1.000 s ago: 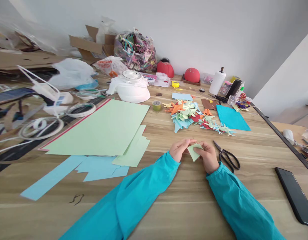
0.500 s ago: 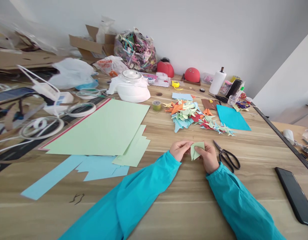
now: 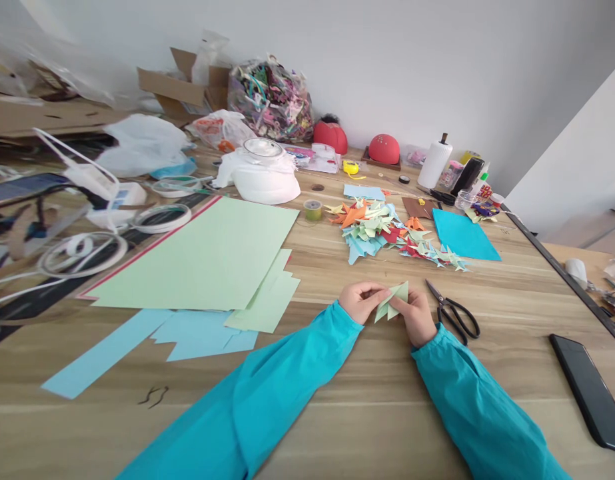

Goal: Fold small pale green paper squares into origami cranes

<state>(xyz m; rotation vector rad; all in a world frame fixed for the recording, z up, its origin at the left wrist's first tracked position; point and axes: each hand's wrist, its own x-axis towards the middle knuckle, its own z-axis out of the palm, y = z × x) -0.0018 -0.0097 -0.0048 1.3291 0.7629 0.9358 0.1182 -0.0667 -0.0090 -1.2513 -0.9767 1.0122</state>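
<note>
A small piece of pale green folded paper (image 3: pixel 398 295) is held between my two hands above the wooden table. My left hand (image 3: pixel 363 302) pinches its left side between thumb and fingers. From the right, my right hand (image 3: pixel 416 316) grips the other side, its thumb on the paper. The fingers behind the paper are partly hidden. Just right of my right hand lie black-handled scissors (image 3: pixel 453 312). Beyond my hands sits a pile of folded paper cranes (image 3: pixel 370 230) in orange, green, blue and red.
Green sheets (image 3: pixel 202 260) and blue paper strips (image 3: pixel 107 353) lie to the left. A black phone (image 3: pixel 590 393) rests at the right. A thread spool (image 3: pixel 312 211) and a teal sheet (image 3: pixel 464 235) flank the cranes. A white-wrapped bundle (image 3: pixel 264 177) stands farther back.
The folded paper has turned from a fairly flat, upright shape to a slanted one with pointed flaps showing. My left thumb has shifted right onto it.
</note>
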